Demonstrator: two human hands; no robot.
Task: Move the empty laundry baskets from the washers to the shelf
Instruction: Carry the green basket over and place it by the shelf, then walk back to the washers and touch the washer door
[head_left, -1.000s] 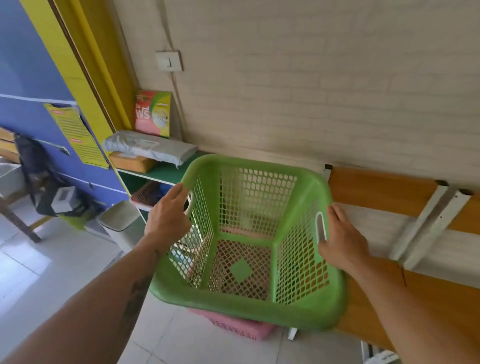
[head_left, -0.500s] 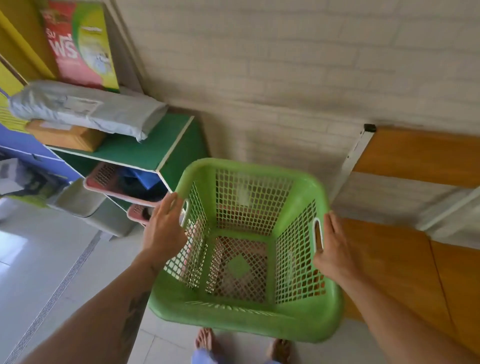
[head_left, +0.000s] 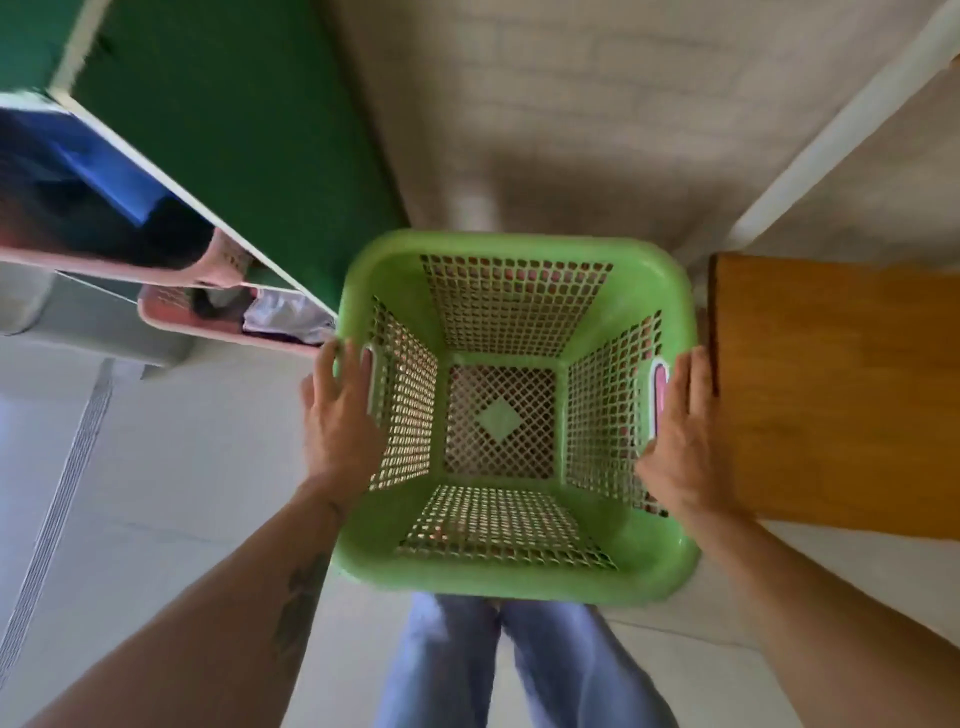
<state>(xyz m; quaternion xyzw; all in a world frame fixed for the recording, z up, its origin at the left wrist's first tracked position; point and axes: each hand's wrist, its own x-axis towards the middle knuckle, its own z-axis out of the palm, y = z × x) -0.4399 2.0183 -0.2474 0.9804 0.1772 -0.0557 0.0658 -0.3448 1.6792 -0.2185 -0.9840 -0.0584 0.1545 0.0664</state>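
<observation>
I look straight down into the green laundry basket (head_left: 511, 415), upright and with nothing lying in it; pink shows through its mesh floor and side slot. My left hand (head_left: 340, 415) lies flat against the basket's left wall by the handle slot, fingers spread, its grip released rather than clenched. My right hand (head_left: 680, 431) presses flat on the right wall beside the other slot, likewise unclenched. The basket sits between the green shelf (head_left: 234, 130) on its left and the wooden counter (head_left: 831, 389) on its right, close to that counter's left edge. On the shelf's lower levels, pink baskets (head_left: 171, 304) hold dark and white cloth. My blue-trousered legs (head_left: 519, 670) stand under the basket's near rim.
</observation>
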